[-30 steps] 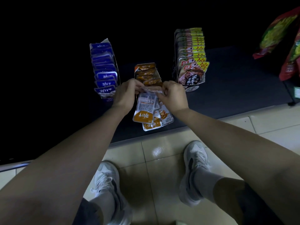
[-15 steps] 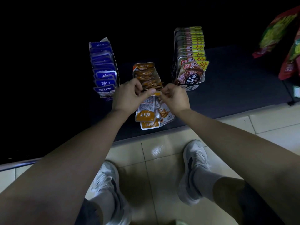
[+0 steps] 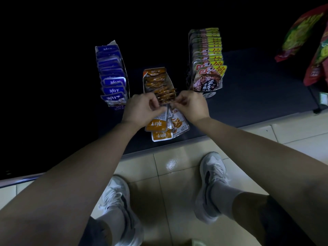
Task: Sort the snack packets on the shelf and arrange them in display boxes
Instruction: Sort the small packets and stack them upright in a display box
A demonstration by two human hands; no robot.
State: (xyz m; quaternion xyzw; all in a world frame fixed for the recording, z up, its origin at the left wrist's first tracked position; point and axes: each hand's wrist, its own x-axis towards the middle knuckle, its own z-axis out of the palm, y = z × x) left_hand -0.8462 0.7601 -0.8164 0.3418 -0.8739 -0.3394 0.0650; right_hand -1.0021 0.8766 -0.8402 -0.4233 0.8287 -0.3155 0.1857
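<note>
While the front few of the orange packets [image 3: 165, 94] are pinched between the curled fingers of the left hand [image 3: 143, 109] and the right hand [image 3: 192, 106], the row is seen standing in the middle display box [image 3: 169, 80]. The row's long axis runs front to back. Loose packets [image 3: 160, 128] are seen lying flat by the front edge of the shelf [image 3: 248, 103], orange ends toward it.

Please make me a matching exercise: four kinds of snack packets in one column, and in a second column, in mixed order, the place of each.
Things
1. blue packets
2. boxed orange packets
3. yellow-cornered packets
4. loose orange packets

Places
A. lying flat, by the front edge of the shelf
B. standing, on the right
C. standing, on the left
D. standing, in the middle

Pairs: 1-C, 2-D, 3-B, 4-A
</note>
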